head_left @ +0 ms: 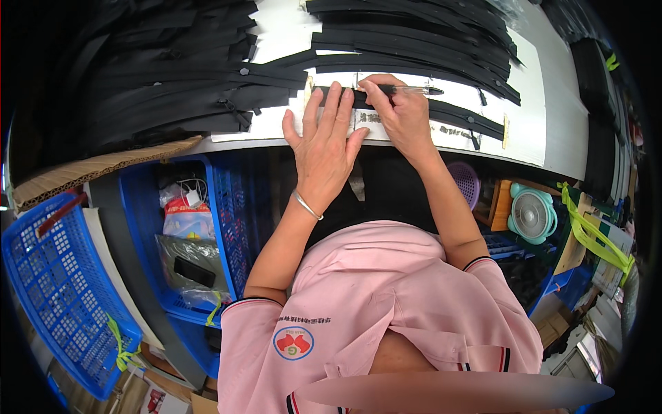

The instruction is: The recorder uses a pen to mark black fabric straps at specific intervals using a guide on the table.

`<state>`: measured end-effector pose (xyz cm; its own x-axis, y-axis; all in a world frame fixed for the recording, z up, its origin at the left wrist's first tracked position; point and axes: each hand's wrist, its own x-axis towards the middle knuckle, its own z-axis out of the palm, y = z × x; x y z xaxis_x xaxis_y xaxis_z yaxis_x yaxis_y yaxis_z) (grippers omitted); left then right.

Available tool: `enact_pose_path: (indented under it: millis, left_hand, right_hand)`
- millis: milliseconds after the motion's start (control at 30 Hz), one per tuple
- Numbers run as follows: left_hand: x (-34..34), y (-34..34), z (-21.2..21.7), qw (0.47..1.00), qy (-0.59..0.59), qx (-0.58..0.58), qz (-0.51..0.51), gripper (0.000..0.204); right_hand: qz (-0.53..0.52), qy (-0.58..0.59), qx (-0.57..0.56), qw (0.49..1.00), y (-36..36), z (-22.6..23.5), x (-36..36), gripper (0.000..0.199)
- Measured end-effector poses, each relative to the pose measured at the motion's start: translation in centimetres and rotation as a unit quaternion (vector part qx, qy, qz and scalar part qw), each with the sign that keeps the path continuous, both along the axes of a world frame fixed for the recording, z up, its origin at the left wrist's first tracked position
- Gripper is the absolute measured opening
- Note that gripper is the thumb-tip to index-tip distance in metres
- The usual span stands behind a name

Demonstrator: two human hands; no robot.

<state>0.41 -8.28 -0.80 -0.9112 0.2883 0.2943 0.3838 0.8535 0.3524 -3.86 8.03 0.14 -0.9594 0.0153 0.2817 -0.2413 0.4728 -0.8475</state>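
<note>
Head view. Our left hand [324,141] lies flat, fingers [334,103] spread and released, pressing a black zipper strip [448,110] against the white tabletop [552,117], likely to keep it from sliding. Our right hand [400,114] is clenched around a clear pen [414,90], tip at the strip just beside the left fingertips, so the mark lands where the strip is pinned. Heaps of black zippers [172,90] lie left and at the far edge, apart from the strip. Blue crates [62,290] stand below the tabletop edge, near our left side.
</note>
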Motion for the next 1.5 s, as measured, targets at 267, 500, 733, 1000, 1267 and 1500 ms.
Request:
enact_pose_path:
  millis: [267, 500, 733, 1000, 1267, 1500]
  left_hand:
    - [0.1, 0.1, -0.1, 1.0, 0.008, -0.003, 0.008, 0.061]
    - [0.0, 0.3, -0.2, 1.0, 0.012, -0.003, 0.008, 0.06]
    - [-0.1, 0.3, 0.0, 1.0, 0.006, -0.017, 0.005, 0.063]
    - [0.1, 0.2, 0.3, 1.0, -0.001, -0.024, -0.001, 0.064]
    - [0.0, 0.2, 0.1, 0.999, 0.008, -0.035, -0.001, 0.064]
    - [0.1, 0.9, 0.6, 0.999, 0.016, -0.043, 0.015, 0.061]
  right_hand:
    - [-0.002, 0.033, -0.011, 0.999, 0.1, -0.4, 0.2, 0.016]
    - [0.048, -0.02, -0.069, 0.996, 0.3, 0.3, 0.3, 0.02]
    - [0.086, 0.004, 0.013, 0.996, 1.0, -0.5, 0.1, 0.015]
    - [-0.005, -0.123, -0.098, 0.988, 5.8, 0.9, 1.7, 0.019]
    - [-0.124, 0.003, -0.031, 0.992, 8.9, 0.4, 2.5, 0.019]
    - [-0.116, -0.025, -0.041, 0.992, 8.8, 0.9, 2.5, 0.019]
